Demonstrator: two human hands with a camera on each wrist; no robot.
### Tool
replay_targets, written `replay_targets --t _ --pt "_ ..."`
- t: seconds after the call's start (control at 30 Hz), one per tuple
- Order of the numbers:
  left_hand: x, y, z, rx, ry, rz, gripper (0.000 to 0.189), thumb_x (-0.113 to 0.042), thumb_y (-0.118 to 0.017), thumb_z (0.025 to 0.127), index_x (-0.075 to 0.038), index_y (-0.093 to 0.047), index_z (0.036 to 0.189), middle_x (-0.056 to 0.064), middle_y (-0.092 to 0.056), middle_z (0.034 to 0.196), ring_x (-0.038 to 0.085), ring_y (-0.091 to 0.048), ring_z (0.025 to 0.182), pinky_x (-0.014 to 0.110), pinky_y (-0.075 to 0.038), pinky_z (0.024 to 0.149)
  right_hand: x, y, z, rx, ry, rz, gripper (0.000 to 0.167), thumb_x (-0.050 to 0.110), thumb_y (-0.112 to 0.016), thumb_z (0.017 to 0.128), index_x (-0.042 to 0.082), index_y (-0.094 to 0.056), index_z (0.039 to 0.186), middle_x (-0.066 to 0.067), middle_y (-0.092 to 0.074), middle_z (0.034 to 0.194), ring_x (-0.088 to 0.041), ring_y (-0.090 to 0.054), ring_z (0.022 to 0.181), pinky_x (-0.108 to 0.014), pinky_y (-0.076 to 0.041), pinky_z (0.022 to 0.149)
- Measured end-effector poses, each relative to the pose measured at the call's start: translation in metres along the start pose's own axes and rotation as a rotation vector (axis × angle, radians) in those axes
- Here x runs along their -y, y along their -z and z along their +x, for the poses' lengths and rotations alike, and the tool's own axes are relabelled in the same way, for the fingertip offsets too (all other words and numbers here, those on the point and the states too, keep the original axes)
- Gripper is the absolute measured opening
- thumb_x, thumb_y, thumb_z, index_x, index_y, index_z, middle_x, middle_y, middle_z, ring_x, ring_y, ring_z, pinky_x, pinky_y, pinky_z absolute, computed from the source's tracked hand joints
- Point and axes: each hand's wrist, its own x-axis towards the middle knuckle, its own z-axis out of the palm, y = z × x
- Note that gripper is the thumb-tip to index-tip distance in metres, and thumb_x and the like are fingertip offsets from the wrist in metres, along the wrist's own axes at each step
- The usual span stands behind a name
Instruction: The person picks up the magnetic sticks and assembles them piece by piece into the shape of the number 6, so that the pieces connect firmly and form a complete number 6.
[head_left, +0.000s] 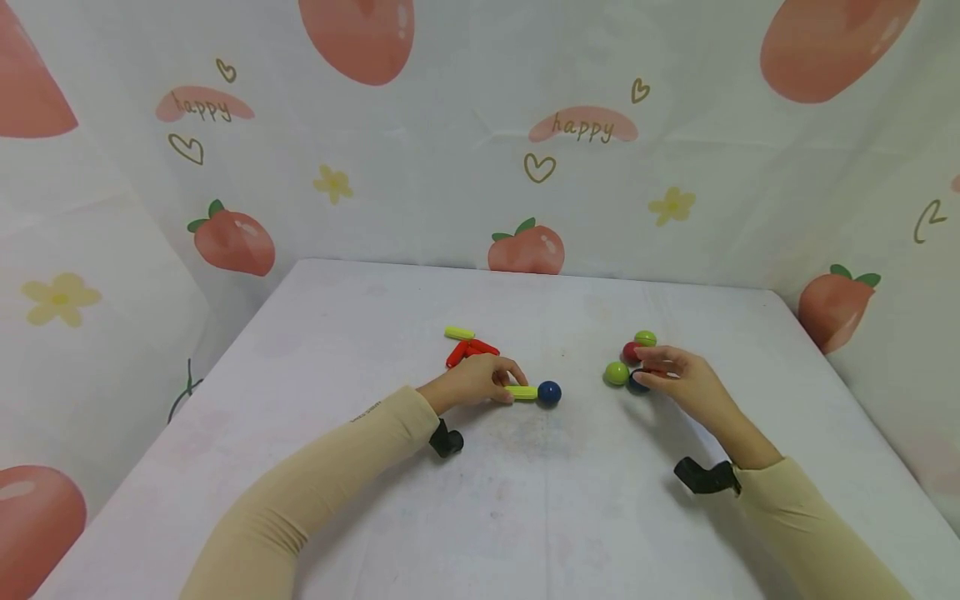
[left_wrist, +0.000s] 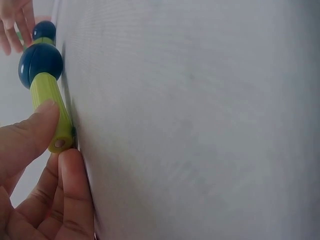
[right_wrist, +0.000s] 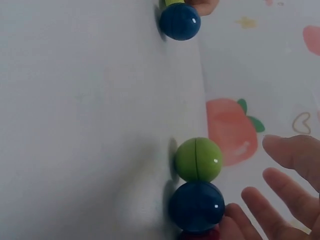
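Note:
My left hand (head_left: 474,382) pinches a yellow-green ribbed stick (left_wrist: 47,95) low over the table, its thumb on the side and fingertips by the near end. A dark blue ball (head_left: 549,393) sits at the stick's far end, touching it. On the right, my right hand (head_left: 690,387) reaches beside a cluster of balls. Its fingers (right_wrist: 287,200) are spread, near a second dark blue ball (right_wrist: 196,206); whether they touch it I cannot tell. Around that ball are a green ball (right_wrist: 198,160), a red ball (head_left: 631,352) and another green ball (head_left: 645,338).
Several red sticks (head_left: 483,347) lie just beyond my left hand, partly hidden by it. Another yellow-green stick (head_left: 459,332) is behind them. A white cloth covers the table (head_left: 525,517), and a fruit-printed curtain (head_left: 435,167) hangs at the back.

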Motion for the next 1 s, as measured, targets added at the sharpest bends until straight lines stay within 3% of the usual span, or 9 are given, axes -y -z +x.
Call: replay_targets --t 0.1,0.23,0.4,0.67,1.0 --pt "0.000 0.000 0.000 0.001 -0.001 -0.001 0.026 -0.015 -0.078 0.090 -0.024 -0.074 0.113 0.002 -0.066 0.101 0.016 -0.058 0.089 0.022 -0.048 0.075 -0.001 -0.001 0.000 0.003 0.022 -0.023 0.048 0.022 -0.070 0.098 -0.006 -0.058 0.135 -0.029 -0.058 0.141 -0.045 -0.057 0.130 -0.013 -0.051 0.089" --pt "0.000 0.001 0.000 0.001 -0.006 0.001 0.026 -0.015 -0.078 0.090 -0.024 -0.074 0.114 0.002 -0.066 0.101 0.016 -0.058 0.089 0.022 -0.047 0.074 -0.004 -0.002 -0.001 0.015 0.034 -0.058 0.048 0.022 -0.070 0.098 -0.008 -0.059 0.134 -0.029 -0.059 0.139 -0.045 -0.058 0.129 -0.038 -0.054 0.102" --pt "0.002 0.000 0.000 0.004 -0.019 -0.005 0.026 -0.013 -0.078 0.090 -0.022 -0.074 0.114 0.002 -0.066 0.100 0.015 -0.057 0.086 0.021 -0.046 0.072 -0.009 -0.002 -0.002 0.047 0.023 -0.101 0.047 0.022 -0.071 0.097 -0.006 -0.061 0.133 -0.029 -0.061 0.137 -0.046 -0.060 0.126 -0.053 -0.052 0.102" --pt "0.001 0.000 0.000 0.011 -0.027 -0.006 0.026 -0.012 -0.078 0.090 -0.023 -0.074 0.113 0.002 -0.066 0.098 0.014 -0.057 0.085 0.021 -0.046 0.072 -0.018 -0.006 -0.006 0.138 -0.007 -0.139 0.047 0.020 -0.075 0.093 -0.005 -0.062 0.132 -0.030 -0.066 0.127 -0.048 -0.064 0.120 -0.051 -0.056 0.096" --pt "0.002 0.000 0.001 0.010 -0.029 0.001 0.026 -0.013 -0.078 0.090 -0.023 -0.074 0.114 0.002 -0.067 0.097 0.015 -0.057 0.085 0.021 -0.046 0.072 -0.017 -0.006 -0.007 0.145 0.012 -0.150 0.046 0.019 -0.074 0.093 -0.005 -0.063 0.131 -0.030 -0.066 0.127 -0.048 -0.063 0.121 -0.051 -0.056 0.095"
